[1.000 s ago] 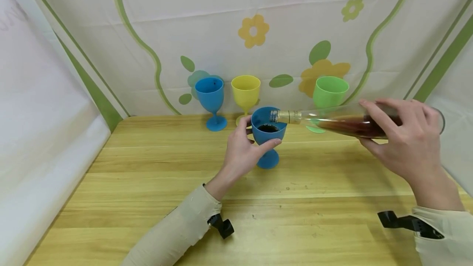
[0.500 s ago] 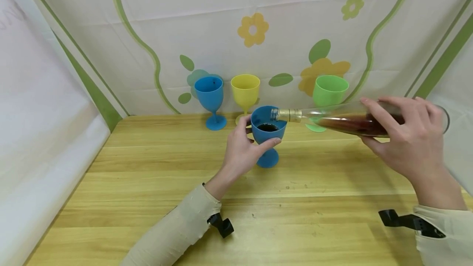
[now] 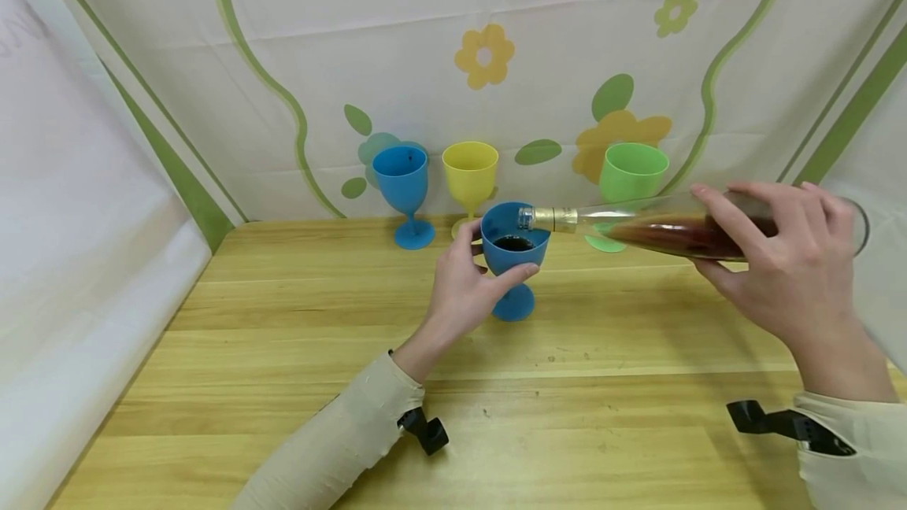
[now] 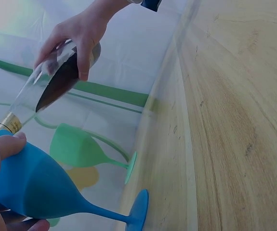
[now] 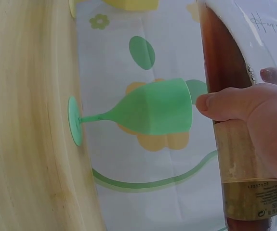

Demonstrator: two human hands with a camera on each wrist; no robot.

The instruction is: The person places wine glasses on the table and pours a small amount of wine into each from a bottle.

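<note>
Between left hand (image 3: 464, 290) fingers: blue goblet (image 3: 515, 246) bowl, gripped; right hand (image 3: 786, 274) fingers wrap tilted bottle (image 3: 659, 230).

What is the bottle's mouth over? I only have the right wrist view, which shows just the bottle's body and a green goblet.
Observer: In the head view, the mouth of the bottle sits at the rim of the front blue goblet.
Operator: Is anything in that goblet?
Observer: Yes, dark liquid shows in its bowl.
Operator: Is it being steadied?
Observer: The left hand grips its bowl, thumb on one side and fingers on the other, and its foot stands on the table.
</note>
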